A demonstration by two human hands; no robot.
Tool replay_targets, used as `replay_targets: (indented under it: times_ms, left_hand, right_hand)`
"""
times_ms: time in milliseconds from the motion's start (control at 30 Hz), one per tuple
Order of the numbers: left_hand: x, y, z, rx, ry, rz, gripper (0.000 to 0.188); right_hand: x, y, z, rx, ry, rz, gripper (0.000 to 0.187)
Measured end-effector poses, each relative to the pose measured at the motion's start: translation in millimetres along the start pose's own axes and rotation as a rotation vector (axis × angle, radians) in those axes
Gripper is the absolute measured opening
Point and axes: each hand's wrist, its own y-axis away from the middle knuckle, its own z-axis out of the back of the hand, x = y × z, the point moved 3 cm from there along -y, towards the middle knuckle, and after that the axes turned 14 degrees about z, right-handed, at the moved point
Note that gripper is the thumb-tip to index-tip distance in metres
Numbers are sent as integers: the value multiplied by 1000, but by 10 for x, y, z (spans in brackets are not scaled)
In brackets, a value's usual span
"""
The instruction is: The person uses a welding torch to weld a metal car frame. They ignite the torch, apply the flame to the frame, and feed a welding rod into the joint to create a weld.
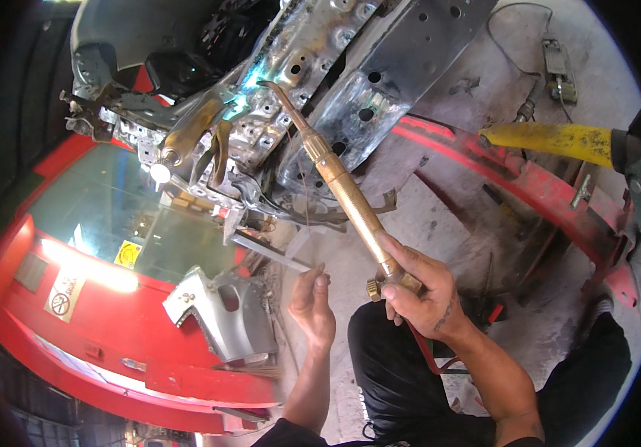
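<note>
two-handed, grips a gold torch [350, 201] by its near end, right hand [421, 287] wrapped round it, and points its far tip at the shiny metal frame [313, 45], by a blue glow [244, 98]. pinches a thin wire [305, 195] with the left hand [313, 307]. has a red car [164, 320] on the left.

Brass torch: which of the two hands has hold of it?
The right hand, closed around the lower end of the brass torch. The left hand is off to its left, raised and not touching it.
</note>
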Motion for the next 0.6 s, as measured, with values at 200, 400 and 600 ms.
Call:
replay_targets:
  times_ms: [200,400,600]
  left_hand:
    - [-23,-12,-55,-7,22,15,25]
    - [57,95,-247,25,54,70,21]
    - [366,344,-343,112,-194,83,14]
  right_hand:
    - [-68,8,17,10,1,32,66]
    - [-128,22,83,51,32,30,68]
    - [-138,-7,128,57,65,78,69]
